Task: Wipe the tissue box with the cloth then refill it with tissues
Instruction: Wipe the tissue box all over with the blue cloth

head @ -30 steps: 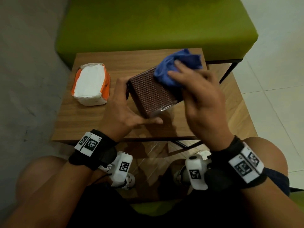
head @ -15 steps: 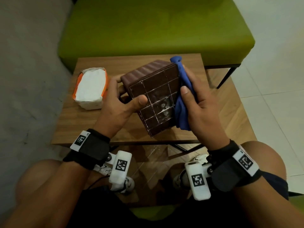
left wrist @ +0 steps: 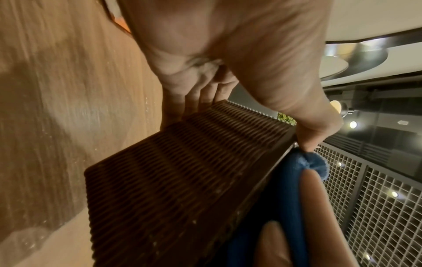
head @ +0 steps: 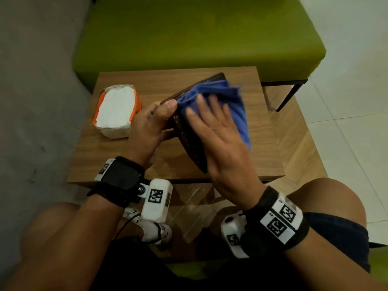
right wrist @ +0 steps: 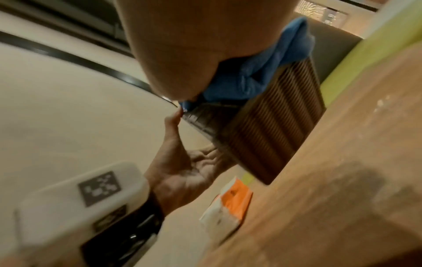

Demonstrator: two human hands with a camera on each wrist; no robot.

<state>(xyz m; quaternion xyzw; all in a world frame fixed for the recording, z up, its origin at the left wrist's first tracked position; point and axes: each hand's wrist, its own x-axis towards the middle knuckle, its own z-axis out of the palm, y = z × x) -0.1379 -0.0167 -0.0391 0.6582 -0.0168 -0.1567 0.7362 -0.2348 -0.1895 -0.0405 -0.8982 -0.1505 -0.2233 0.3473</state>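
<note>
The tissue box [head: 190,141] is now turned and gripped by the left hand [head: 147,131] — the cloth [head: 231,101] is pressed flat across a fresh face by the open-fingered right hand [head: 218,139]; wiping is judged unfinished.

Left hand [head: 147,131] is gripping the tilted dark brown ribbed tissue box [left wrist: 182,180]: thumb is lying along its upper edge, fingers are curling underneath. Right hand [head: 218,139] is lying flat, fingers straight and spread, pressing the crumpled blue cloth [head: 231,101] against the box's upper face. Both wrists are wearing black bands with white tagged camera units.
</note>
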